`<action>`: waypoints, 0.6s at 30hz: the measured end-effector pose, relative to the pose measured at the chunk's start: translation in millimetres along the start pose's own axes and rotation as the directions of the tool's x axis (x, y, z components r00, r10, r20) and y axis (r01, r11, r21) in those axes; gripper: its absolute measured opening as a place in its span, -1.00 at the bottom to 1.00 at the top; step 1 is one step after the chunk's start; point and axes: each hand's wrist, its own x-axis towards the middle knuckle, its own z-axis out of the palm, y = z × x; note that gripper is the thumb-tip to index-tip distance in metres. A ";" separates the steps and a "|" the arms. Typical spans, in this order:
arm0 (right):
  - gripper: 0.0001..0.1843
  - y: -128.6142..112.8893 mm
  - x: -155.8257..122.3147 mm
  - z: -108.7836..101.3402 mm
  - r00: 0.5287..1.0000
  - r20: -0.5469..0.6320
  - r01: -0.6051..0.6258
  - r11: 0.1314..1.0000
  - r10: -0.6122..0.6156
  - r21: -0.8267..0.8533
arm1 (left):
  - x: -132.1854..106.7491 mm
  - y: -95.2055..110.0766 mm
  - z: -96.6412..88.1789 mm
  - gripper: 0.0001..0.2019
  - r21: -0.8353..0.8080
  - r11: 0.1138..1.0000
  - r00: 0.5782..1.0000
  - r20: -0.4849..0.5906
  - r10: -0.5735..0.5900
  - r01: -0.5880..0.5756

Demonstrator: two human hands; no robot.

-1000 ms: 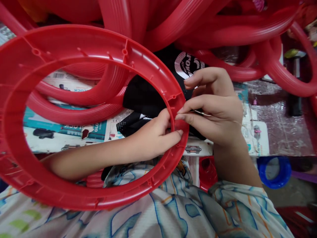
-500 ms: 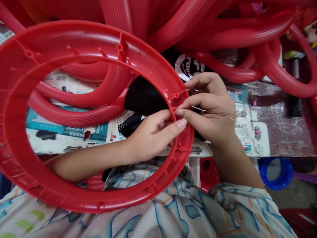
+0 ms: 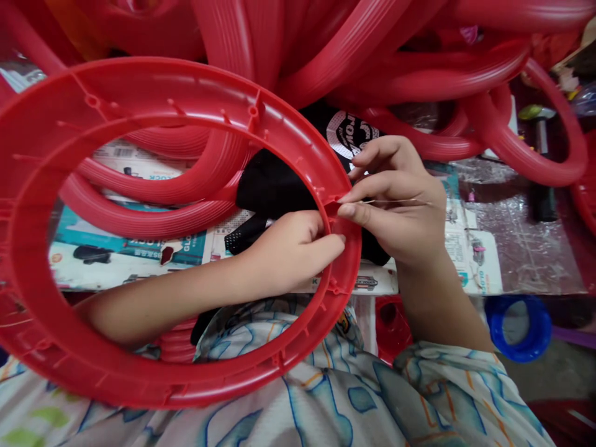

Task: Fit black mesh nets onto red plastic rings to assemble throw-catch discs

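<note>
While L hand [image 3: 305,245] grips red ring [image 3: 153,87], R hand [image 3: 407,214] pinches thin strand [image 3: 379,200].

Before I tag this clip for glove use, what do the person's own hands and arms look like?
The left hand and right hand are bare: no gloves, rings or watch show. The visible forearms are uncovered too. At the right forearm's near end, a light garment shows blue outlines and orange lines; any left sleeve is out of sight.
</note>
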 end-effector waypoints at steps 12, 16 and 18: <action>-0.96 -0.8 -2.2 -0.1 0.982 0.146 0.117 0.993 -0.120 0.025 | -7.2 -4.7 -6.3 -0.82 0.154 0.984 0.995 0.035 -0.098 0.091; -0.95 -0.1 -1.8 5.5 0.982 0.166 0.094 0.995 -0.088 -0.032 | -7.5 -5.6 -7.7 -0.79 0.239 0.969 0.991 0.100 -0.095 0.068; -0.95 0.4 -2.0 7.9 0.981 0.187 0.054 0.999 -0.053 -0.002 | -7.3 -8.4 -7.4 -0.78 0.227 0.971 0.984 0.138 -0.113 0.080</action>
